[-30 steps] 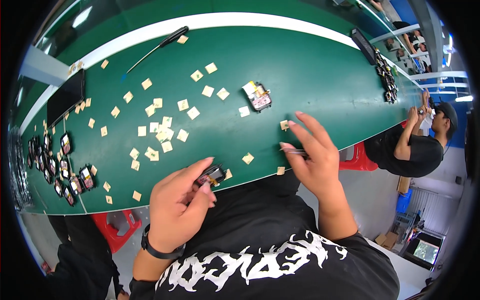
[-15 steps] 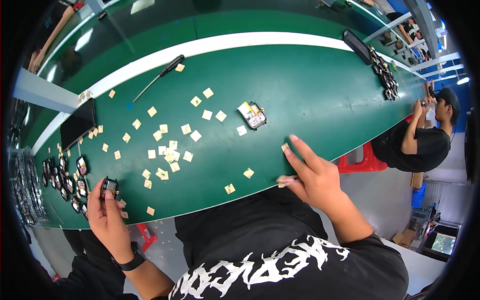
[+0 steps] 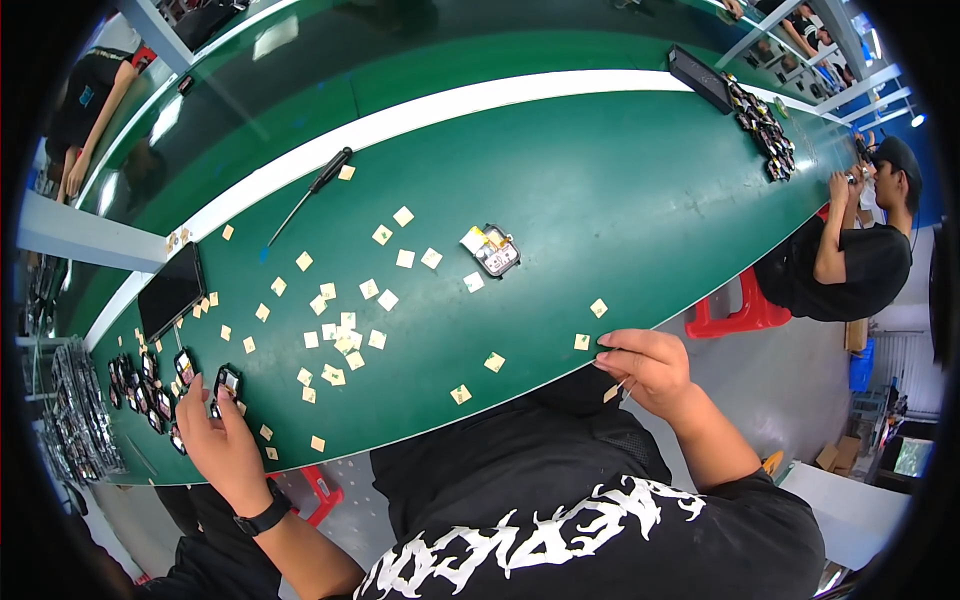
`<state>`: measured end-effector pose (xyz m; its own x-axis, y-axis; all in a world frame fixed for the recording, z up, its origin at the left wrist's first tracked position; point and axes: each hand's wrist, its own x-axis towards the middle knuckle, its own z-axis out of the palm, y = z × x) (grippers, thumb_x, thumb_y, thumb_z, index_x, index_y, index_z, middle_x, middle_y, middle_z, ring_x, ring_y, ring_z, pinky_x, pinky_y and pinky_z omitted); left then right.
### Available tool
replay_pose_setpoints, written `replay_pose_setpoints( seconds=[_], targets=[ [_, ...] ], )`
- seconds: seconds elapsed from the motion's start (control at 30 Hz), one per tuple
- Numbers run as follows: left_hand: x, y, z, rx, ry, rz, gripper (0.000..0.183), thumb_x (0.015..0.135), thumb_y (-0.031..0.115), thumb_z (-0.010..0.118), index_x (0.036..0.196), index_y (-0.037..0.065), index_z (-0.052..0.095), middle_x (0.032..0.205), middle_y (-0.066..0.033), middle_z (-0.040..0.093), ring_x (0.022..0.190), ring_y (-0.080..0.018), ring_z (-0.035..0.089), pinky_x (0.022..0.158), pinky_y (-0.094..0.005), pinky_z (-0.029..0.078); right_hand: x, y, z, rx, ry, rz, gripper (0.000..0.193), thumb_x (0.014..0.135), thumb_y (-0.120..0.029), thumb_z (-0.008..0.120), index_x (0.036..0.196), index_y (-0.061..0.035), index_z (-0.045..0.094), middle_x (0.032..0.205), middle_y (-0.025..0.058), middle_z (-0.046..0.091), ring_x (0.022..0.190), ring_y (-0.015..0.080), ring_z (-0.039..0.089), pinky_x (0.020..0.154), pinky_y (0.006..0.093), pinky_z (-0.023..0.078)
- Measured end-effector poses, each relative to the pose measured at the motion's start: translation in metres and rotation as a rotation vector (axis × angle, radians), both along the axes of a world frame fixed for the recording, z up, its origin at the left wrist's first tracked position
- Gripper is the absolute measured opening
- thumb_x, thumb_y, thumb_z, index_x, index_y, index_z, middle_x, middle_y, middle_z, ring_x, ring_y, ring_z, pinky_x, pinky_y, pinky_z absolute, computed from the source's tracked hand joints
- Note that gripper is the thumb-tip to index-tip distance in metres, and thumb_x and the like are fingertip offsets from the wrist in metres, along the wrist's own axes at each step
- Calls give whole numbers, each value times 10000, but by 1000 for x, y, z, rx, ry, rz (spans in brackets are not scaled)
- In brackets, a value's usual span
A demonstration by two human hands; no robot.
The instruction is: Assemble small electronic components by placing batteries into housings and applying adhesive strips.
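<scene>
At the left end of the bench, my left hand (image 3: 218, 440) grips a small black watch case (image 3: 229, 382) between thumb and fingers. My right hand (image 3: 650, 368) is at the near edge with its fingers pinched together. A thin metal tool like tweezers (image 3: 626, 390) pokes out below those fingers, partly hidden. Beside it is a small cream square (image 3: 611, 394); whether it is held I cannot tell. Another cream square (image 3: 582, 342) lies just left of the fingertips. An opened watch case (image 3: 497, 254) with a yellow-and-white part lies mid-bench.
Many cream squares (image 3: 345, 343) are scattered over the green bench (image 3: 600, 200). A screwdriver (image 3: 318, 184) and a dark tablet (image 3: 172, 290) lie at the back left. More watch cases (image 3: 150, 392) crowd the left; others (image 3: 765, 130) are heaped far right, near a co-worker (image 3: 850, 220).
My right hand has pulled back and its spread fingers have closed together. A square that was at its fingertip now lies on the bench. My left hand still holds the watch case.
</scene>
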<state>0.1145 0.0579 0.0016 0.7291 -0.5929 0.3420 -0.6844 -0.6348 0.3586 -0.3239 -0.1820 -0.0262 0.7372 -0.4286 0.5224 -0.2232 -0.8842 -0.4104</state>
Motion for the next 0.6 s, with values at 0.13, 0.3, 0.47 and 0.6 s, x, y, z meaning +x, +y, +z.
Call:
replay_pose_setpoints(
  seconds=[0.13, 0.3, 0.47, 0.6],
  targets=[
    [-24, -21, 13, -8, -95, 20, 339, 963, 90, 642, 1284, -16, 636, 1213, -144, 634, 878, -221, 609, 648, -294, 454, -5, -3, 16, 282, -75, -100, 190, 777, 1, 842, 928, -36, 733, 976, 111, 713, 672, 194, 661, 559, 273, 529],
    [-90, -79, 28, -40, 22, -434, 364, 894, 63, 689, 1250, 10, 643, 1217, -147, 640, 862, -246, 613, 678, -334, 485, -15, -34, 35, 434, -97, -249, 168, 803, -18, 839, 928, -23, 726, 912, 115, 709, 707, 165, 650, 584, 265, 509],
    [-154, -170, 56, 97, 123, -744, 561, 819, 213, 807, 1309, 23, 608, 1293, -199, 574, 1098, -372, 583, 924, -457, 504, -34, -135, 37, 344, -101, -780, 190, 940, -159, 727, 970, 28, 721, 785, 33, 687, 657, 101, 563, 632, 259, 461],
    [-165, -206, 42, 98, 12, -749, 566, 792, 220, 825, 1285, 23, 629, 1246, -174, 587, 1095, -364, 572, 932, -449, 497, -73, -232, 40, 408, -342, -862, 185, 946, -164, 726, 963, 20, 739, 764, -36, 652, 697, 45, 532, 633, 237, 440]
  ],
)
